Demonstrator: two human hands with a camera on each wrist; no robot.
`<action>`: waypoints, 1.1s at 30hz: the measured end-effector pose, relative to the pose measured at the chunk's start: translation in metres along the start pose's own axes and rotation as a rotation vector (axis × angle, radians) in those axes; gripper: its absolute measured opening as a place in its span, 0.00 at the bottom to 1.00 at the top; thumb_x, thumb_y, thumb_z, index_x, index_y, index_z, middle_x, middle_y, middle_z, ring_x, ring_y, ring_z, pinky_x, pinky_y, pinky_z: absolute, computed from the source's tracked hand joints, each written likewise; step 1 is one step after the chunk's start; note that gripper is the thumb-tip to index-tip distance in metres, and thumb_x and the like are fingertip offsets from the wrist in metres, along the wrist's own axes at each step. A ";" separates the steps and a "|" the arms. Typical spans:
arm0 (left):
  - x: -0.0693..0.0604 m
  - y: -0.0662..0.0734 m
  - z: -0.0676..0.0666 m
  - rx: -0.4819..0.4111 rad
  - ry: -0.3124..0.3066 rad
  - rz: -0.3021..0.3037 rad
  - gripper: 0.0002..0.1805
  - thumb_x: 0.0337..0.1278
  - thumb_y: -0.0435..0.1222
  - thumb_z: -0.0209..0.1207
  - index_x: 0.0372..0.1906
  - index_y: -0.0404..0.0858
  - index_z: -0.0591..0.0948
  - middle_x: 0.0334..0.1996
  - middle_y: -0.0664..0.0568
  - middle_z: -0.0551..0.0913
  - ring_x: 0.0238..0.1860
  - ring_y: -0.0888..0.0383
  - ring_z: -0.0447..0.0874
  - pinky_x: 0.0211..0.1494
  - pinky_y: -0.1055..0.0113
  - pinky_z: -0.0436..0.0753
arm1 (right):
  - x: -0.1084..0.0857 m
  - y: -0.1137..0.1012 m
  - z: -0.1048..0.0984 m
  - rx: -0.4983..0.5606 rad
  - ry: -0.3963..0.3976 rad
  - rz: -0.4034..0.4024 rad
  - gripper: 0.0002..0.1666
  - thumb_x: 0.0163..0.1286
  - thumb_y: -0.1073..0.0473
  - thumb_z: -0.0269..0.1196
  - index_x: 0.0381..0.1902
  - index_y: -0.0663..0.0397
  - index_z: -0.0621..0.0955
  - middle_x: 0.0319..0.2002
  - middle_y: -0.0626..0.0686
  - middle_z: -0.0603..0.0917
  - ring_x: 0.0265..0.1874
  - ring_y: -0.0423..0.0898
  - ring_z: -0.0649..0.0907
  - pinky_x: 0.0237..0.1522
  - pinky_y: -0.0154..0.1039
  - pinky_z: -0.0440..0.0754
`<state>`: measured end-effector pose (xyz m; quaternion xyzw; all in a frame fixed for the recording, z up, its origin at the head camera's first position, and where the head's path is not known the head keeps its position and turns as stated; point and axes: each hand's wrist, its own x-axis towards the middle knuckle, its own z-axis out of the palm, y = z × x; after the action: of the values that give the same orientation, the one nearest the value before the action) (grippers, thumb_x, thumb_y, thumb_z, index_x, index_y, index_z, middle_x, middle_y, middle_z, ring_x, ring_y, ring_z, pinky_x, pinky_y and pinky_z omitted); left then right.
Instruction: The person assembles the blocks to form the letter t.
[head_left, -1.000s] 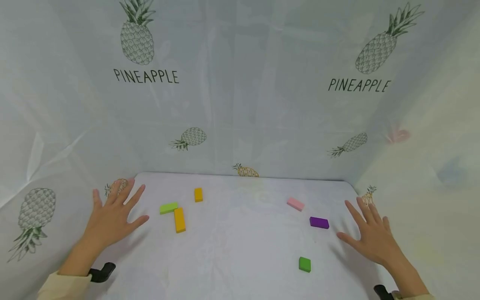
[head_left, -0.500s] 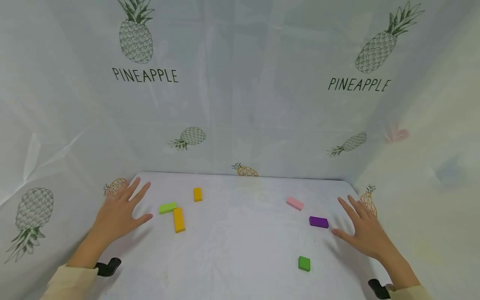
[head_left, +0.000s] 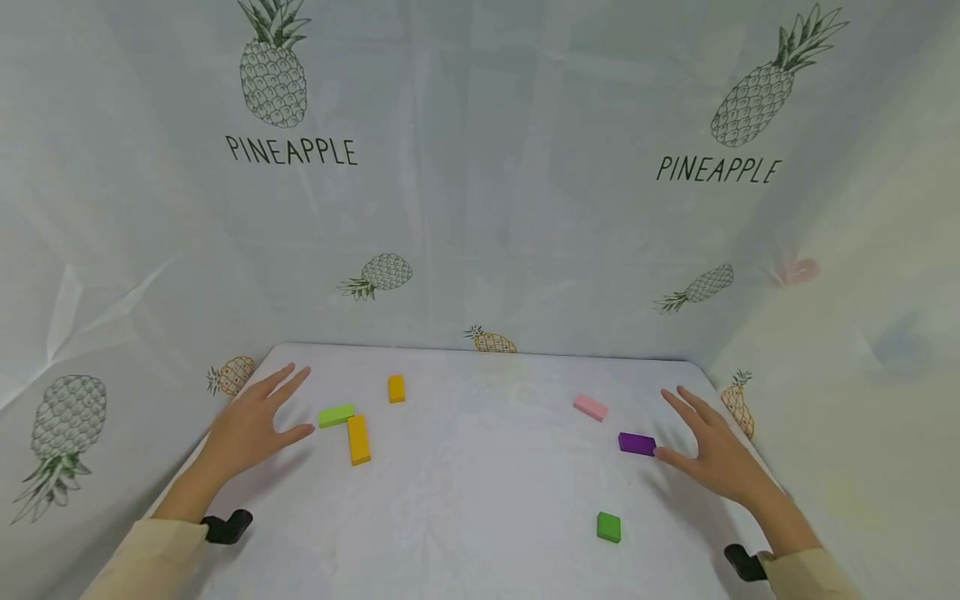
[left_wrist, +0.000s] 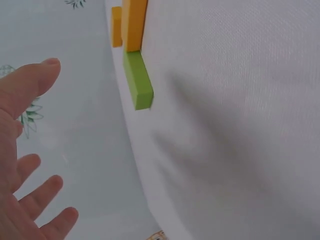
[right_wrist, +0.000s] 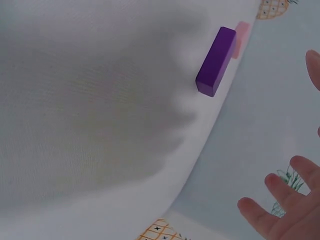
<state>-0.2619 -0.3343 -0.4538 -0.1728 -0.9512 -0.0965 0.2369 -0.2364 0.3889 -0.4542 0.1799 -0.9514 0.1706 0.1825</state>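
Note:
My left hand (head_left: 246, 431) hovers with spread fingers at the left of the table, holding nothing. To its right lie a light green block (head_left: 337, 415) and a long orange block (head_left: 359, 439), close together at one corner, with a smaller orange block (head_left: 396, 388) behind them. My right hand (head_left: 722, 463), also spread and bare of objects, hangs over the right side. Its thumb tip appears beside the right end of a purple block (head_left: 637, 444); the right wrist view shows a gap between them. A pink block (head_left: 591, 407) lies farther back, and a green block (head_left: 609, 527) nearer me.
A white cloth covers the table (head_left: 480, 483). Behind it and at both sides hangs a pale curtain (head_left: 495, 208) printed with pineapples. Black straps (head_left: 227, 527) show at both wrists below cream sleeves.
Both hands have drifted inward over the table, the left one to the right and the right one to the left, nearer the purple block. The blocks have not moved.

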 end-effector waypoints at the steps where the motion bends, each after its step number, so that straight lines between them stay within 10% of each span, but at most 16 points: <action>1: 0.001 0.000 0.002 -0.024 -0.017 -0.020 0.55 0.50 0.52 0.80 0.83 0.47 0.66 0.76 0.34 0.69 0.69 0.29 0.72 0.59 0.28 0.79 | 0.001 0.001 0.001 0.012 -0.007 0.002 0.60 0.62 0.47 0.80 0.85 0.46 0.62 0.79 0.70 0.63 0.71 0.77 0.66 0.57 0.85 0.70; 13: 0.008 -0.011 0.023 -0.262 -0.146 -0.160 0.51 0.60 0.52 0.75 0.83 0.44 0.65 0.78 0.32 0.65 0.75 0.28 0.63 0.69 0.24 0.68 | 0.004 0.009 0.010 0.121 -0.036 0.009 0.54 0.64 0.52 0.79 0.82 0.51 0.65 0.77 0.71 0.64 0.71 0.76 0.69 0.56 0.80 0.76; 33: 0.020 -0.017 0.055 -0.456 -0.233 -0.162 0.39 0.62 0.40 0.75 0.76 0.39 0.74 0.76 0.33 0.69 0.74 0.31 0.66 0.69 0.33 0.76 | 0.012 0.015 0.023 0.241 -0.101 0.050 0.49 0.67 0.50 0.77 0.80 0.53 0.69 0.76 0.68 0.68 0.72 0.71 0.70 0.58 0.72 0.81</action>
<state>-0.3075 -0.3295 -0.4936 -0.1550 -0.9365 -0.3063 0.0720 -0.2593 0.3896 -0.4738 0.1851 -0.9363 0.2788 0.1069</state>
